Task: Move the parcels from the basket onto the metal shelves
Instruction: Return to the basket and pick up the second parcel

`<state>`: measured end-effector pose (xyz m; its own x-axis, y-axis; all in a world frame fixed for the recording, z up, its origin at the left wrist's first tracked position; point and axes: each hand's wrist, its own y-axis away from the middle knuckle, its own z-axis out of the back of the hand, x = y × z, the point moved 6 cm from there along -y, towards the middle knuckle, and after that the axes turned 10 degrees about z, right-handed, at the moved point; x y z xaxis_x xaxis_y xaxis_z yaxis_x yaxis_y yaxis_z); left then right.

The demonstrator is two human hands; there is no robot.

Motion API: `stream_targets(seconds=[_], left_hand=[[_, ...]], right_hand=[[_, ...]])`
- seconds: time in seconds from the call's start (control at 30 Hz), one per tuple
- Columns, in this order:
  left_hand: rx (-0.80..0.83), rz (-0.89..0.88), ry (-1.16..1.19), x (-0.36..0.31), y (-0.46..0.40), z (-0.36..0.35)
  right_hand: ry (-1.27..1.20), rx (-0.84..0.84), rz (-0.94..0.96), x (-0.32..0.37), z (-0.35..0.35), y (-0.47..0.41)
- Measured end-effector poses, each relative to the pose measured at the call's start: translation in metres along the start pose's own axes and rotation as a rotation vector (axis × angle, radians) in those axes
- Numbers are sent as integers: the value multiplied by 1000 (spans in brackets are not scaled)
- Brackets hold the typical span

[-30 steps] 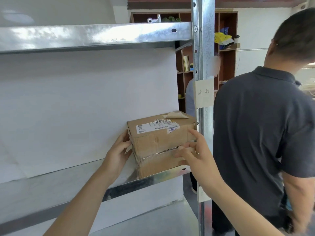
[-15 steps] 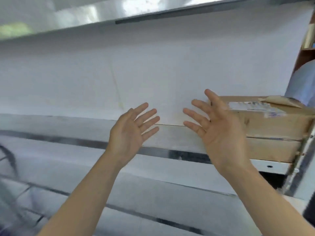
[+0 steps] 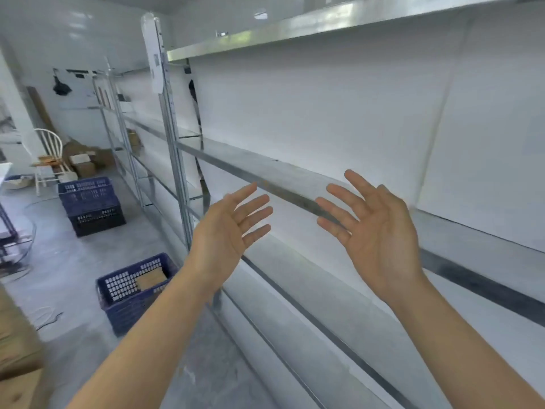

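Along the right side, shelves: long metal shelves [image 3: 259,169] run away into the room on upright posts, white panels behind them; the tiers in view are bare.
Floor: grey floor [image 3: 67,261] lies to the left of the racking.
Stacked crates: dark blue crates [image 3: 90,206] stand piled on the floor farther back, near the shelf posts.
Basket: a blue plastic basket [image 3: 124,293] sits on the floor just beside the foot of the near post, partly hidden by the left forearm.
Parcel: a brown cardboard parcel [image 3: 151,279] lies inside the basket.
Chair: a white spindle-back chair [image 3: 51,160] stands at the far left, with cardboard boxes [image 3: 84,162] heaped just behind it.
Left hand: the left hand [image 3: 227,231] is raised before the middle shelf, palm up, fingers spread; its grip is loose and holds nothing.
Right hand: the right hand [image 3: 380,231] is raised beside it, the two apart, palm turned inward, fingers spread, grip likewise empty.
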<state>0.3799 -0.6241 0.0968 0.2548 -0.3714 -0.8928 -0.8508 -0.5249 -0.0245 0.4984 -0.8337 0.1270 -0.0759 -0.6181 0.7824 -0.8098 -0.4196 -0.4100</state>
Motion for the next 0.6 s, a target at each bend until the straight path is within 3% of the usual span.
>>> stream_targets(seconds=[0.33,0.6], left_hand=[[-315,39,147,-48,3,272],[-499,71,256,-66,0,416]], right_hand=[[-102,98,-325,-212,-173,-27],[-170,113,-522,-347,-253,-43]])
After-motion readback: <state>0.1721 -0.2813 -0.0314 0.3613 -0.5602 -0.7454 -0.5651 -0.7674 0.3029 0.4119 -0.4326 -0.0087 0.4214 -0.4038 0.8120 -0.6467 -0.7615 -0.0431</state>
